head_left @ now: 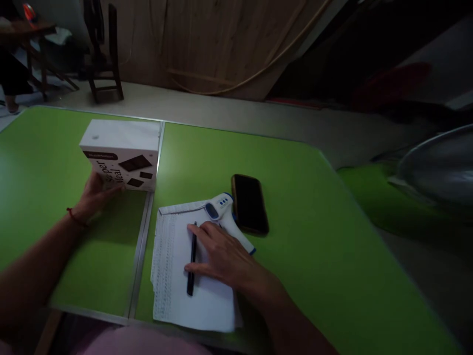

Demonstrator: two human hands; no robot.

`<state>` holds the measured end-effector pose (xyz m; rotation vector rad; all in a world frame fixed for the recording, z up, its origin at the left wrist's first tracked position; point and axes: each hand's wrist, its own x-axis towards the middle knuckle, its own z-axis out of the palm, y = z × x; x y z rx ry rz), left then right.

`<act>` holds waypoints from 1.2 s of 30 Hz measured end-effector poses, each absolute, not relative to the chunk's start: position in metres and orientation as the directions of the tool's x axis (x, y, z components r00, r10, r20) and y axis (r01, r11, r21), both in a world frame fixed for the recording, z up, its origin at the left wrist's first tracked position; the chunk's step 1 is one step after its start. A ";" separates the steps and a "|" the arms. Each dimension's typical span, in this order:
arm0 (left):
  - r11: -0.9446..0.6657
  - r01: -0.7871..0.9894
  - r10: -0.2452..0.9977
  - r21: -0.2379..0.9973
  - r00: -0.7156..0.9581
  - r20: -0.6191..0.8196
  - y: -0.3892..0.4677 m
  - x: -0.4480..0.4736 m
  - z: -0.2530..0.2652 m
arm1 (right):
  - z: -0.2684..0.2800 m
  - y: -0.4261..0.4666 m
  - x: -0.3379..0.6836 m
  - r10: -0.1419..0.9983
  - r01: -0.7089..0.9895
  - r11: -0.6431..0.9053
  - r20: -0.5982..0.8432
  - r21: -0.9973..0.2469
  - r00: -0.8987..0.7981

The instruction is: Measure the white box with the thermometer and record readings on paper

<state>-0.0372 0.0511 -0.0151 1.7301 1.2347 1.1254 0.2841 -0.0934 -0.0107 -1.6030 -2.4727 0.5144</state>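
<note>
My left hand [94,195], with a red string at the wrist, grips the lower left side of a white box [121,135]. Its thumb lies along the printed front, while the other fingers are partly hidden. The box stands on the green table with dark pictures and lettering facing me. My right hand [223,254] reaches over a black pen [193,256], thumb and index finger spread apart across it. Under the pen lies a stack of white paper [177,296] with rows of writing at left. A white and blue infrared thermometer [219,207] rests on the paper's upper right, partly behind my right hand.
A dark smartphone [250,204] lies right of the thermometer. The green table [314,246] has a metal seam [142,251] running through it. Beyond stand a wooden chair [105,66] and a round table [25,29]; part of a person's leg [13,81] shows at far left.
</note>
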 end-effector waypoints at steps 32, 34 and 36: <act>0.051 0.180 0.673 0.982 0.721 -0.167 0.000 0.003 0.051 | 0.017 -0.070 0.306 0.919 0.812 0.336 -0.023 -0.477 -0.394; 0.030 0.203 0.654 0.979 0.737 -0.173 -0.003 0.008 0.047 | 0.016 -0.066 0.312 0.958 0.876 0.286 0.083 -0.389 -0.276; 0.003 0.240 0.662 0.971 0.727 -0.182 -0.006 0.011 0.041 | 0.010 -0.063 0.317 0.974 0.959 0.158 0.199 -0.235 -0.112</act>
